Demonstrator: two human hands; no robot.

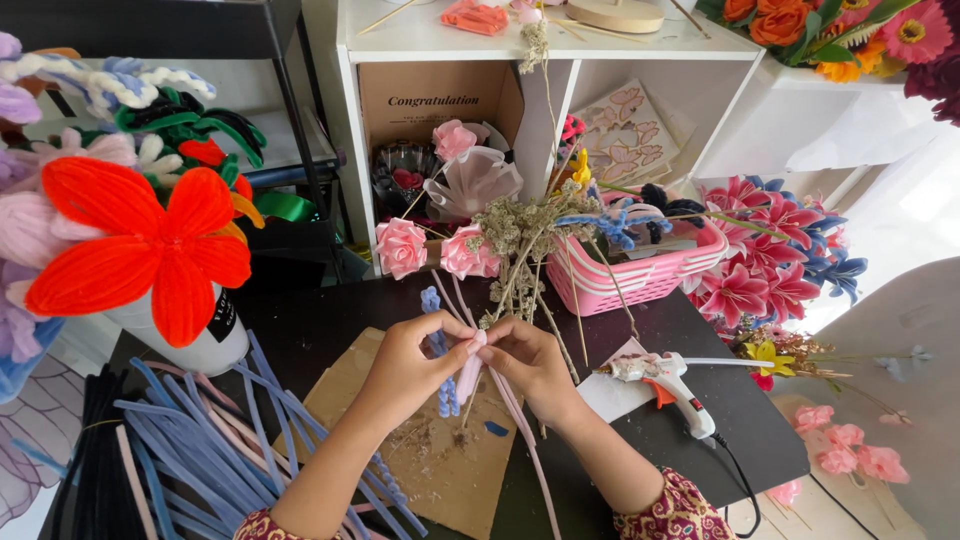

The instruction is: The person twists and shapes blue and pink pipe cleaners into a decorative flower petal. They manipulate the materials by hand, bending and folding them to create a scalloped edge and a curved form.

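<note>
Pink pipe cleaner (470,375) is pinched between both hands, the left hand (410,365) and right hand (530,365) each with a grip pressed together on it above the cardboard (450,470). Beyond them lie finished paper roses (435,250); loose blue pipe cleaners (210,450) to the left remain unshaped, and a glue gun (665,378) rests at right on the counter (320,320).

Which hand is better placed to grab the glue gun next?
Right hand, probably. The glue gun lies on the black table just right of it; the left hand would have to cross over the pink stem both pinch.
</note>
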